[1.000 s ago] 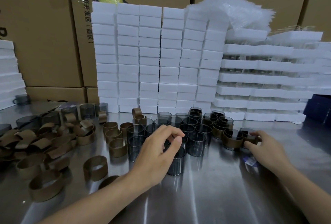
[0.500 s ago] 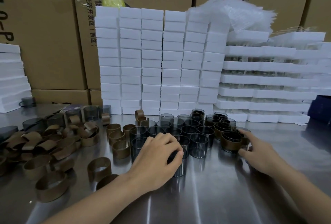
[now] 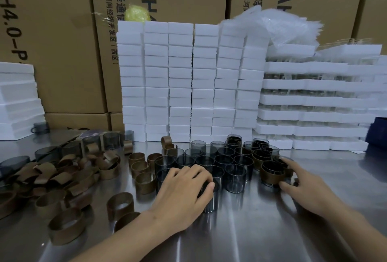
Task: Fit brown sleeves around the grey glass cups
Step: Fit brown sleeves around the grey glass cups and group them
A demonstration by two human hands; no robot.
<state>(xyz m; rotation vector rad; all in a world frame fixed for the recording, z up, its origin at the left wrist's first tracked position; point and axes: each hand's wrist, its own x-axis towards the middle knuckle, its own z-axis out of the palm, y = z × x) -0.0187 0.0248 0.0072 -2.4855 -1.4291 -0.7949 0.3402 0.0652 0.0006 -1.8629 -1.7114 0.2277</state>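
Grey glass cup [image 3: 210, 203] at the front of the cup cluster [image 3: 222, 160] stands on the stainless steel bench [image 3: 240, 238]. Your left hand [image 3: 184, 190] grips it from above, fingers curled over its rim. Your right hand [image 3: 303, 184] pinches a brown-sleeved grey cup [image 3: 271, 174] between thumb and forefinger at the cluster's right edge. Loose brown band sleeves [image 3: 62, 178] lie heaped to the left. Stacked white foam blocks [image 3: 188, 83] stand behind.

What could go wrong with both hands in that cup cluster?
1. The left hand grips a bare grey cup packed against the neighbouring cups; lifting it carelessly could knock them over.
2. The right hand holds a sleeved cup close to other sleeved cups; sliding it may knock glass against glass.
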